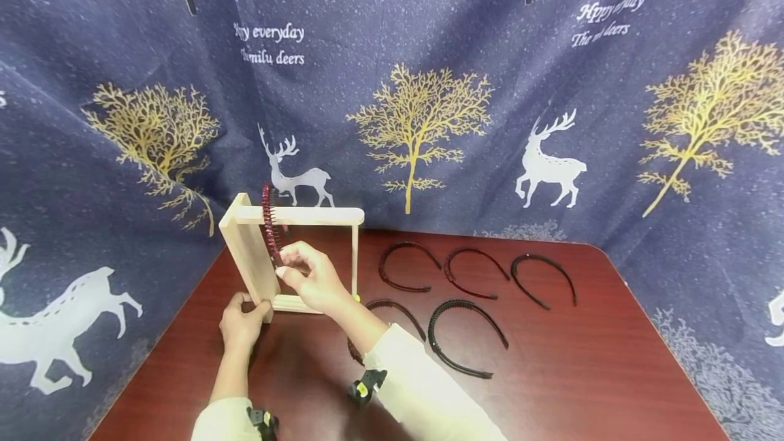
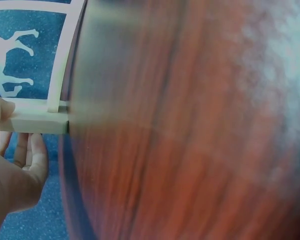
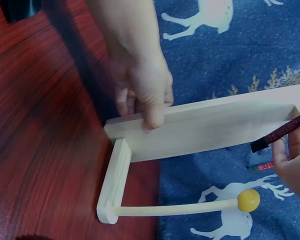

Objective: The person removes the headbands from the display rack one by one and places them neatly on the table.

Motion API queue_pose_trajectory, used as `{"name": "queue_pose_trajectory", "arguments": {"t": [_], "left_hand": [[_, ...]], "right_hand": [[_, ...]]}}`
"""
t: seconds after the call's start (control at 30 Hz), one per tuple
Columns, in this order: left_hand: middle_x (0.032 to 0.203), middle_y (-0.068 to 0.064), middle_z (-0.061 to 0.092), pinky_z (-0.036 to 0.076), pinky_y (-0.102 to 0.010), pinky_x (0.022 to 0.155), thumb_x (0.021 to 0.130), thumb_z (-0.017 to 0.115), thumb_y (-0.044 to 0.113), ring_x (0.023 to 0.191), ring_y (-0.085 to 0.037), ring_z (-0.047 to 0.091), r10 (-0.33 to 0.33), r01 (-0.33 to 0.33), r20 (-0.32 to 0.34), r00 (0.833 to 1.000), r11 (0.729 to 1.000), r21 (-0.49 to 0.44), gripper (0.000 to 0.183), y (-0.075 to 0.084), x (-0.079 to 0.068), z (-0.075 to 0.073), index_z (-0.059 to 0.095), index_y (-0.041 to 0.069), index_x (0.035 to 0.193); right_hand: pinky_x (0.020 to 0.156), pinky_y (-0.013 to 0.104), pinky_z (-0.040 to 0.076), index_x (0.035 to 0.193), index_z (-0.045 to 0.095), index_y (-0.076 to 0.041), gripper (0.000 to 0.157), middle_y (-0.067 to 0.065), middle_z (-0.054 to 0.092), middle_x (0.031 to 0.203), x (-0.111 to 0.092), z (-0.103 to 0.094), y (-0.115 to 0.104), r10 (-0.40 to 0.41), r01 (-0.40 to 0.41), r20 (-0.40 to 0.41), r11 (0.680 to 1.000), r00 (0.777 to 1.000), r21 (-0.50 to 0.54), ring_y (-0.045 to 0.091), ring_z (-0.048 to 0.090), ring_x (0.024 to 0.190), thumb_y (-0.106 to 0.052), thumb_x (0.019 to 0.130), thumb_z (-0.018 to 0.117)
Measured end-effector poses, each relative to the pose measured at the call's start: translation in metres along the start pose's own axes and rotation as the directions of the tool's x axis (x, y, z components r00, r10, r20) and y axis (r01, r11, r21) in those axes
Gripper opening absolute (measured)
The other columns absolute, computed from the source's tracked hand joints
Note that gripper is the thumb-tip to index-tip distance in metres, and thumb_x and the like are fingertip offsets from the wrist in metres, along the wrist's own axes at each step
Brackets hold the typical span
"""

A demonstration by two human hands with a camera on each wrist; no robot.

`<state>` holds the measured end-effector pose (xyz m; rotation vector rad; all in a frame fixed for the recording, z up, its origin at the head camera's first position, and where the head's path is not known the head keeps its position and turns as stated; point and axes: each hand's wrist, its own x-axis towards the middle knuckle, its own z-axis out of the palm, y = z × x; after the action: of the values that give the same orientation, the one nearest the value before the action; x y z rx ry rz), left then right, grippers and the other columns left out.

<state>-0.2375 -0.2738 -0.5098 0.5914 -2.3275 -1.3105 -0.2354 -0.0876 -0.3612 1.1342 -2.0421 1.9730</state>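
Note:
A light wooden stand [image 1: 250, 260] with a wide side board and a top bar stands at the table's left. My left hand [image 1: 241, 324] grips the lower end of that board, thumb on one face and fingers on the other, as the left wrist view also shows at the board's edge [image 2: 37, 122]. Over the top bar hangs a dark red toothed headband [image 1: 268, 220]. Its lower end is pinched by my right hand [image 1: 311, 281]. In the right wrist view the headband's dark tip [image 3: 262, 145] lies by the right fingers.
Several dark headbands lie on the red-brown table [image 1: 569, 359], among them a black one [image 1: 441, 312] in front and a dark red one [image 1: 453, 274] behind. A thin rod with a yellow ball [image 3: 248, 200] belongs to the stand. A patterned blue cloth [image 1: 380, 33] hangs behind.

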Motion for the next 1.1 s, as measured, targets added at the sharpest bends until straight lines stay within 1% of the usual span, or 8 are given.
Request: {"name": "queue_pose_trajectory", "arguments": {"t": [0.1,0.2,0.47,0.63,0.7,0.9,1.0,1.1], "left_hand": [[0.098,-0.021,0.061,0.034,-0.049,0.082,0.076,0.068,0.016,0.095,-0.04,0.049,-0.002,0.002,-0.006,1.0,1.0,-0.004,0.024,0.0,0.0,0.0,0.057,0.002,0.092],[0.098,-0.021,0.061,0.034,-0.049,0.082,0.076,0.068,0.016,0.096,-0.04,0.048,-0.003,0.003,-0.007,1.0,1.0,-0.01,0.024,0.0,-0.001,0.001,0.057,0.002,0.092],[0.099,-0.022,0.06,0.033,-0.05,0.083,0.075,0.069,0.016,0.097,-0.042,0.048,0.003,-0.003,-0.019,1.0,1.0,-0.013,0.024,0.001,-0.001,0.001,0.056,0.003,0.091],[0.1,-0.022,0.06,0.032,-0.05,0.085,0.076,0.068,0.017,0.099,-0.041,0.047,-0.004,0.004,-0.011,1.0,1.0,-0.015,0.024,0.001,-0.002,0.0,0.056,0.003,0.091],[0.1,-0.022,0.06,0.032,-0.05,0.085,0.076,0.068,0.017,0.099,-0.041,0.047,-0.004,0.004,-0.011,1.0,1.0,-0.015,0.024,0.001,-0.002,0.0,0.056,0.003,0.091],[0.099,-0.021,0.06,0.033,-0.05,0.085,0.075,0.069,0.016,0.097,-0.04,0.048,0.004,-0.005,-0.014,1.0,1.0,-0.015,0.024,0.0,-0.002,0.0,0.056,0.003,0.091],[0.1,-0.022,0.06,0.032,-0.051,0.086,0.075,0.069,0.016,0.099,-0.041,0.047,0.002,-0.002,-0.008,1.0,1.0,-0.017,0.024,0.0,-0.002,0.0,0.056,0.003,0.091],[0.101,-0.022,0.06,0.032,-0.051,0.086,0.075,0.069,0.016,0.099,-0.041,0.047,0.002,-0.003,-0.011,1.0,1.0,-0.016,0.024,0.0,-0.002,0.001,0.056,0.003,0.091]], "right_hand": [[0.08,0.027,0.047,0.097,0.054,0.01,0.015,0.02,0.057,0.085,-0.002,-0.002,-0.001,-0.017,0.018,-0.02,0.999,1.0,0.032,0.019,0.056,0.083,0.012,0.082,0.056],[0.078,0.028,0.047,0.094,0.053,0.01,0.013,0.022,0.056,0.084,-0.005,-0.005,-0.001,-0.041,0.043,-0.042,0.998,0.998,0.052,0.017,0.056,0.081,0.013,0.081,0.055],[0.06,0.019,0.04,0.088,0.051,0.009,0.009,0.019,0.052,0.082,-0.013,-0.016,-0.002,-0.049,0.059,-0.113,0.994,0.992,0.092,0.009,0.048,0.069,0.012,0.081,0.054],[0.061,0.019,0.04,0.089,0.049,0.012,0.01,0.012,0.051,0.082,-0.018,-0.023,-0.002,-0.024,0.047,-0.159,0.989,0.987,0.138,0.009,0.048,0.069,0.014,0.08,0.053],[0.066,0.02,0.04,0.09,0.049,0.013,0.01,0.014,0.052,0.083,-0.02,-0.026,-0.003,-0.025,0.051,-0.178,0.989,0.984,0.142,0.011,0.048,0.075,0.015,0.08,0.052],[0.068,0.021,0.041,0.09,0.05,0.012,0.009,0.019,0.054,0.084,-0.023,-0.036,-0.005,-0.018,0.046,-0.205,0.99,0.979,0.135,0.014,0.049,0.076,0.015,0.081,0.053],[0.068,0.022,0.041,0.089,0.051,0.012,0.01,0.016,0.054,0.086,-0.024,-0.042,0.004,-0.013,0.048,-0.222,0.988,0.975,0.149,0.014,0.049,0.077,0.016,0.081,0.054],[0.068,0.023,0.041,0.09,0.052,0.011,0.01,0.02,0.055,0.088,-0.026,-0.047,0.015,-0.021,0.063,-0.244,0.984,0.97,0.167,0.014,0.05,0.078,0.016,0.081,0.054]]}}
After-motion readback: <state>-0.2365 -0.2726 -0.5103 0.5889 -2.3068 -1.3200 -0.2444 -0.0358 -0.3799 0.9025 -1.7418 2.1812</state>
